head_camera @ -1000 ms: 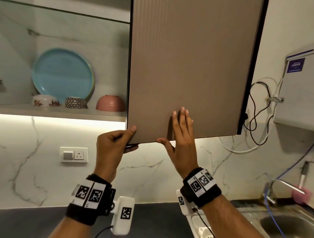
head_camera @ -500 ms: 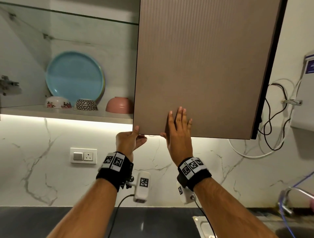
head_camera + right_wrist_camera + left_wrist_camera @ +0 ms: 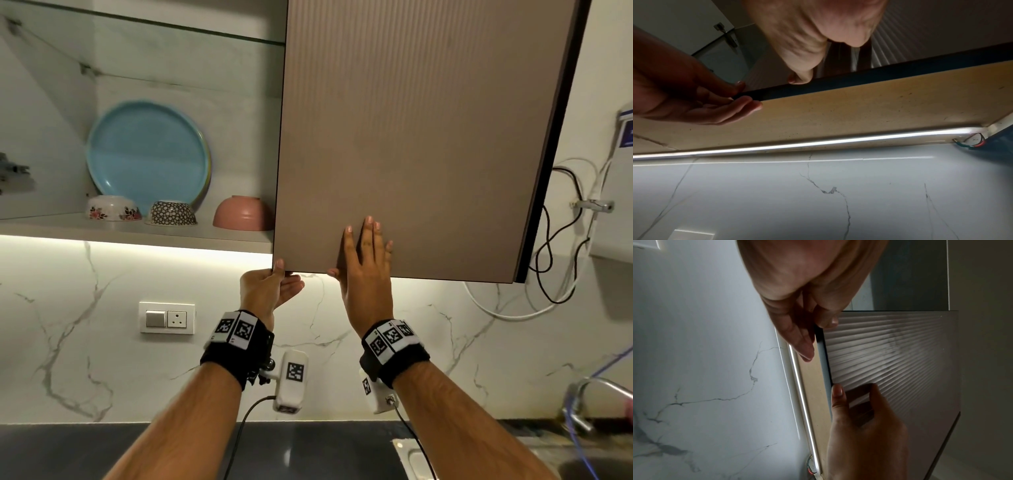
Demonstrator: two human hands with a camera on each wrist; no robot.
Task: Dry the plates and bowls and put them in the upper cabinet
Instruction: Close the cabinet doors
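Note:
The upper cabinet stands partly open. On its shelf point(image 3: 137, 236) a blue plate point(image 3: 147, 154) leans against the back wall. In front of it sit a floral bowl point(image 3: 113, 208), a patterned bowl point(image 3: 173, 213) and a pink bowl point(image 3: 243, 213), all upside down. The brown ribbed cabinet door point(image 3: 411, 137) hides the right half. My left hand point(image 3: 274, 284) pinches the door's lower left corner, thumb on the front and fingers underneath point(image 3: 813, 335). The right hand point(image 3: 366, 260) lies flat against the door front point(image 3: 900, 361) with straight fingers.
A switch and socket plate point(image 3: 166, 318) sits on the marble wall. A light strip point(image 3: 818, 143) runs under the cabinet. A water purifier point(image 3: 616, 188) with loose cables point(image 3: 561, 240) hangs at the right. Below are a dark countertop point(image 3: 102, 452), a tap point(image 3: 589, 394) and a sink point(image 3: 582, 462).
Both hands have moved away from me with the door, which has swung closer to the cabinet. The left hand keeps its pinch on the corner; the right palm stays flat.

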